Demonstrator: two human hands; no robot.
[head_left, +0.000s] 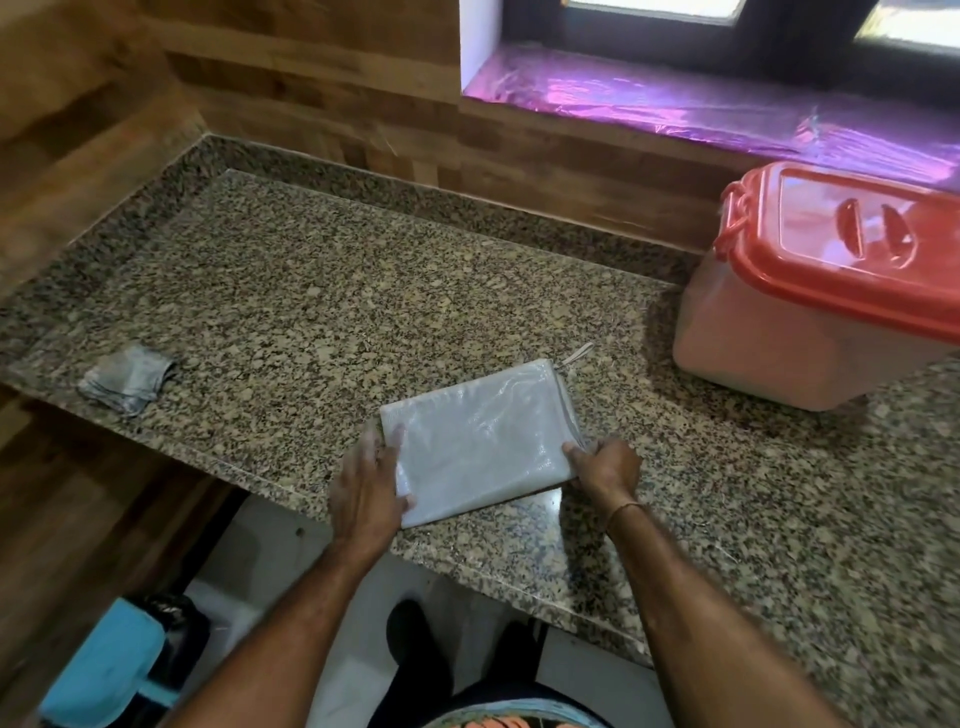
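Here, a flat whitish pouch (478, 441) lies on the speckled granite worktop (311, 291), close to its near edge and turned slightly askew. A zip runs down its right side, and a small pull tab sticks out at the far right corner.

Left hand (366, 488): laid over the pouch's left edge, thumb resting on the near left corner. The fingers (389, 436) are smeared by blur; I cannot tell whether they curl around the edge or just lie on it.

Right hand (605, 465): curled at the pouch's near right corner, thumb on top, pinching that corner. A thin band sits on the wrist.

Grey folded cloth (127, 379): well apart to the left, near the worktop's left end.

Translucent container with a red lid (810, 312): stands to the right of the pouch, clear of it, lid closed.

Purple film (675, 104) covers the window sill behind.
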